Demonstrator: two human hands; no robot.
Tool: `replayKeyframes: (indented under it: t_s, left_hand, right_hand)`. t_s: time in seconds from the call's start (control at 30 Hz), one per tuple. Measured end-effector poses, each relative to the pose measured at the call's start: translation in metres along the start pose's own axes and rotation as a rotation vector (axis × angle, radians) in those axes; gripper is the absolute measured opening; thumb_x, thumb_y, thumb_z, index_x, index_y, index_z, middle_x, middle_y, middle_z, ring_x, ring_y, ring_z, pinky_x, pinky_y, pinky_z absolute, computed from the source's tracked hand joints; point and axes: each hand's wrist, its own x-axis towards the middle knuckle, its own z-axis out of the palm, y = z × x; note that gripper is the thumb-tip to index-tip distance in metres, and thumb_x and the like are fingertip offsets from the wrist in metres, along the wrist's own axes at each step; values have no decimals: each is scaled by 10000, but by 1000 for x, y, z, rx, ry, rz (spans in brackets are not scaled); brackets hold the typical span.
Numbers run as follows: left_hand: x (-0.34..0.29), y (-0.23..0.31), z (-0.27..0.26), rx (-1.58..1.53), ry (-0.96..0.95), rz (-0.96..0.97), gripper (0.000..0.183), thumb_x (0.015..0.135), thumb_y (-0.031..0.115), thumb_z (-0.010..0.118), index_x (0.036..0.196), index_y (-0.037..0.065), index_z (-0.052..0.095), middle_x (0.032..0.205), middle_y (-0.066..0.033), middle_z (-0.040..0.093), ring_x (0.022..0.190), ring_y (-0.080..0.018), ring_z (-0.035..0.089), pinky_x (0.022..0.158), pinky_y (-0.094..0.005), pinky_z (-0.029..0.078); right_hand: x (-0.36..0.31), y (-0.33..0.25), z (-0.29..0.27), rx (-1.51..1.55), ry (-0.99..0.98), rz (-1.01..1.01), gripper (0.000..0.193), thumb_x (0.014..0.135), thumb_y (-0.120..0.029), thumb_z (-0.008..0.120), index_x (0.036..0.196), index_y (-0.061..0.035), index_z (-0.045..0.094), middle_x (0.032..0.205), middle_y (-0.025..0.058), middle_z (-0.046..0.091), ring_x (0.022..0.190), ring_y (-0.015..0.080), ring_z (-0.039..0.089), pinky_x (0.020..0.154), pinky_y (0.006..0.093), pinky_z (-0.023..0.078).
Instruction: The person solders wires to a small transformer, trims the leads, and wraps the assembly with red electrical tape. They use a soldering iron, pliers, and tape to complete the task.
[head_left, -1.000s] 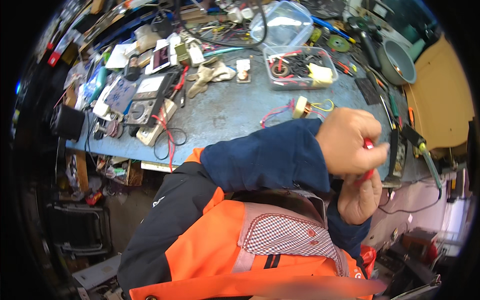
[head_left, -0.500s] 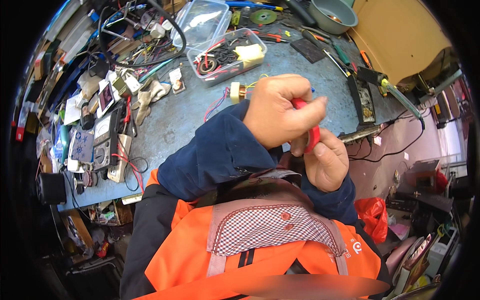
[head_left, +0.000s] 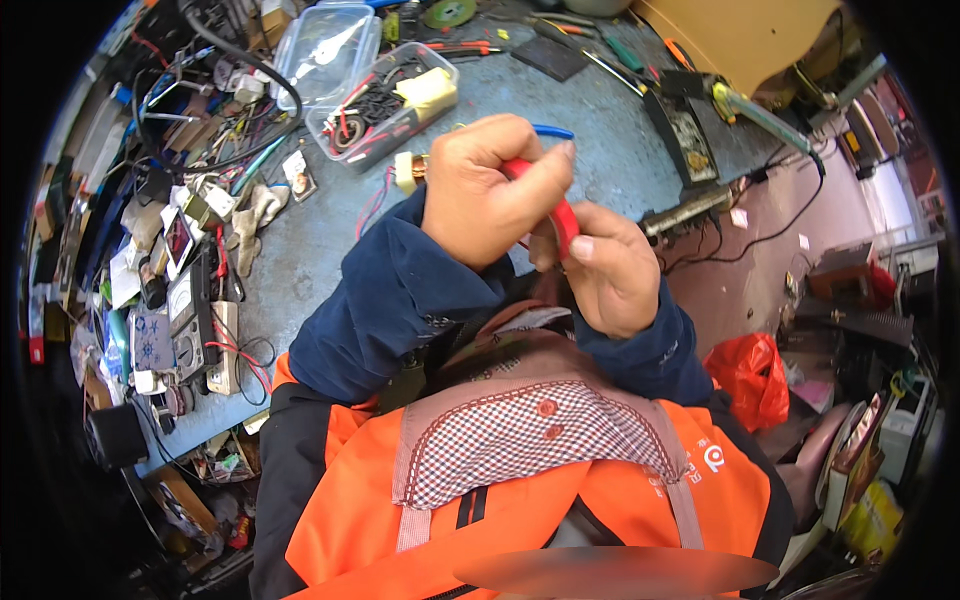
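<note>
My left hand (head_left: 478, 190) is closed round a roll of red tape (head_left: 566, 228), its thumb stretched along the upper side. Just below and to the right, my right hand (head_left: 615, 272) pinches the lower edge of the same roll between thumb and fingers. Both hands hover above the bench's near edge. Behind my left wrist a small coil with a cream-coloured end (head_left: 405, 173) lies on the bench, mostly covered, with thin pink and blue wires trailing from it. A blue curved piece (head_left: 553, 131) pokes out beyond my left hand.
A clear plastic box (head_left: 385, 130) of dark leads stands on the blue bench (head_left: 310, 235). An analogue multimeter (head_left: 187, 320), gloves (head_left: 255, 225) and clutter fill the left side. A soldering iron (head_left: 760, 120) rests at right, near a black tray (head_left: 683, 140). A red bag (head_left: 748, 380) sits lower right.
The view has turned, so the bench things sit further left and higher. Both hands keep their hold on the red tape, with little change in their grip.
</note>
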Motion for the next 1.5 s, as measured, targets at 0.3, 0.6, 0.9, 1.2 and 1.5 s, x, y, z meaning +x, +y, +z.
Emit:
replayKeyframes:
  t_s: [0.3,0.6,0.9,1.2,1.5]
  left_hand:
    - [8,-14,-3,161,-9,101,320,957,107,790,694,21,630,631,27,574,596,-37,482,512,-273,364]
    - [13,-26,-5,158,-35,57,340,969,132,779,682,34,625,628,54,539,615,-35,437,529,-280,335]
    - [15,-33,-3,133,-12,-3,353,982,138,765,678,31,623,640,58,559,623,-28,447,538,-273,345]
    - [18,-31,-4,130,-7,-41,369,993,138,745,667,38,604,637,66,531,625,-25,421,540,-283,323]
    - [22,-44,-6,49,-42,-146,395,1018,173,711,666,41,590,648,71,513,642,-25,412,552,-289,321]
  right_hand:
    - [-1,7,-3,30,-9,-51,523,872,-101,505,1317,124,662,1082,136,727,1036,214,660,1016,348,463]
    - [1,6,-9,-23,29,2,461,1001,-213,526,1291,123,652,1084,168,728,1027,240,679,1001,375,477]
    - [5,11,-9,58,85,-3,432,911,-82,509,1256,98,695,1011,102,722,958,167,644,934,305,463]
    - [3,3,-6,26,43,21,475,935,-127,533,1334,95,661,1056,126,734,1006,191,646,926,317,443]
    - [2,-1,-9,-6,45,63,473,1011,-122,466,1388,106,637,1097,171,759,1045,209,688,1006,338,483]
